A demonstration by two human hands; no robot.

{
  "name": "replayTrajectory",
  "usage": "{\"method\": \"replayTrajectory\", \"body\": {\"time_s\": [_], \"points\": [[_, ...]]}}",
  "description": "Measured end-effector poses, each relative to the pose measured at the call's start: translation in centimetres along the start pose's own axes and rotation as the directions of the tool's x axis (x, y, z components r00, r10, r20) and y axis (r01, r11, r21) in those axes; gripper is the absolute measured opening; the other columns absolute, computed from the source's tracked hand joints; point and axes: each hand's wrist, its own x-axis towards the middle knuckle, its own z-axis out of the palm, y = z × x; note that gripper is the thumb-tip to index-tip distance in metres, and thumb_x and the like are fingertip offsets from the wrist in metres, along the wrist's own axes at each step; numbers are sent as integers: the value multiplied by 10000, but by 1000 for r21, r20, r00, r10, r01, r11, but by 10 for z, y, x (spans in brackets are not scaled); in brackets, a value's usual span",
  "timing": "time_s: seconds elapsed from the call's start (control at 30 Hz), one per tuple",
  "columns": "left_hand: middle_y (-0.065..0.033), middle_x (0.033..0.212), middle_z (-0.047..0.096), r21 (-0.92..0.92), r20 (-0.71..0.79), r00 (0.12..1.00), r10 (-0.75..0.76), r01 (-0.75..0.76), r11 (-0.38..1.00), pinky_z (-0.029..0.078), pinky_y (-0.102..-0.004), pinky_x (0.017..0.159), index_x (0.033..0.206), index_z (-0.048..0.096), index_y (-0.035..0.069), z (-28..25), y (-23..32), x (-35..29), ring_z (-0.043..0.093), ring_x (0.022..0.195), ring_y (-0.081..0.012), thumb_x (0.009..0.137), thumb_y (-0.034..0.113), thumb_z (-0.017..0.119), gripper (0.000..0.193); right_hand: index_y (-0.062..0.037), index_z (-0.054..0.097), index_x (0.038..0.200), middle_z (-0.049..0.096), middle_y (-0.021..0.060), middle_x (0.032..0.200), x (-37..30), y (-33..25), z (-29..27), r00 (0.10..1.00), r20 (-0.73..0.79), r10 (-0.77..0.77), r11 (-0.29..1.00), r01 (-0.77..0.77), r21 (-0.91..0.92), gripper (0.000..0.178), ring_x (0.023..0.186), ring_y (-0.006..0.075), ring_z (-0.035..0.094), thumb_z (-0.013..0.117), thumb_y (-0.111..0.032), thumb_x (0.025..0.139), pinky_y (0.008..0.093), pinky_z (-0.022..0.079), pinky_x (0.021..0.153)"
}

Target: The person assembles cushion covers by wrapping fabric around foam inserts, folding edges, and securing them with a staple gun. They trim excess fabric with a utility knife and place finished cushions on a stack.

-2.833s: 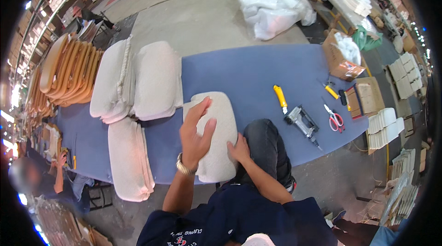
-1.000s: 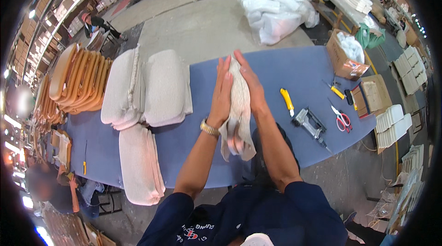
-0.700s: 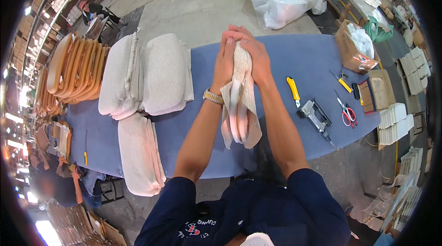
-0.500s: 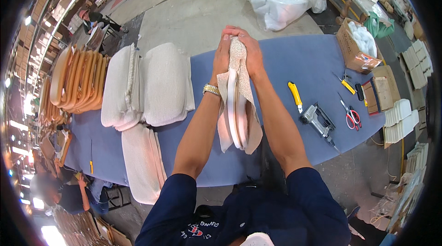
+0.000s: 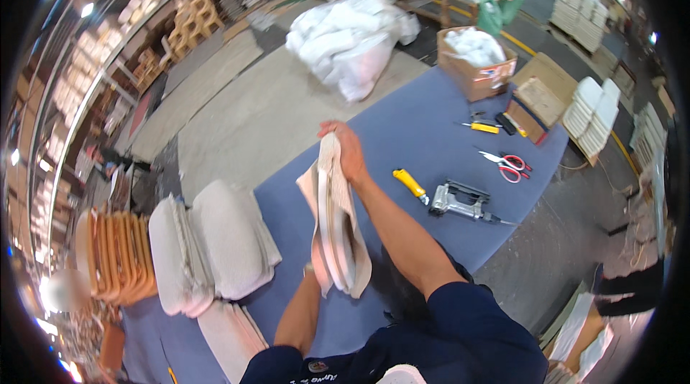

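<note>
A padded panel (image 5: pixel 332 211), foam and board layers showing along its edge, stands on its side in the middle with beige fabric hanging loosely around it. My right hand (image 5: pixel 348 150) grips its far end, fingers curled over the fabric. Only the forearm (image 5: pixel 300 312) and wrist of my left arm show; the left hand is hidden behind the panel's near end. On the blue table (image 5: pixel 402 240), right of the panel, lie a yellow utility knife (image 5: pixel 410 184), a grey staple gun (image 5: pixel 460 201) and red-handled scissors (image 5: pixel 509 164).
Beige fabric-covered pads (image 5: pixel 231 237) are piled on the left beside a row of brown frames (image 5: pixel 118 258). A cardboard box (image 5: pixel 474 71) with white stuffing stands at the far right corner. Beyond the table sits a large plastic-wrapped bundle (image 5: pixel 348 39). A person sits at far left.
My view has swung right. Both hands were pressed around the panel's far end; now only my right hand is there, and my left has drawn back toward the near end.
</note>
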Motion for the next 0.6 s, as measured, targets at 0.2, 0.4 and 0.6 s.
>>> {"method": "replayTrajectory", "body": {"time_s": [0.2, 0.4, 0.6], "points": [[-137, 1377, 604, -167, 27, 999, 20, -15, 986, 500, -393, 1078, 1502, 465, 78, -5, -33, -48, 604, 1239, -278, 1104, 257, 400, 442, -13, 690, 1011, 640, 169, 1256, -62, -91, 3, 990, 47, -130, 988, 133, -81, 461, 1410, 380, 401, 375, -349, 1024, 470, 258, 1180], [-133, 1396, 589, -251, 18, 987, -161, 160, 955, 486, -388, 1090, 1508, 452, 68, -30, -64, -110, 589, 1259, -274, 1107, 275, 407, 454, -5, 681, 972, 677, 144, 1128, -60, -119, 32, 997, 54, -62, 966, 73, -248, 417, 1243, 328, 555, 397, -303, 1035, 419, 348, 1134], [-129, 1415, 573, -475, 11, 955, -298, 267, 838, 471, -382, 1102, 1514, 439, 58, -18, -124, -165, 574, 1280, -271, 1110, 293, 415, 468, 18, 676, 1127, 671, 150, 1223, -80, -9, 3, 625, 98, 774, 627, -779, 8, 397, 1197, 275, 597, 405, -270, 1089, 357, 371, 1143]]}}
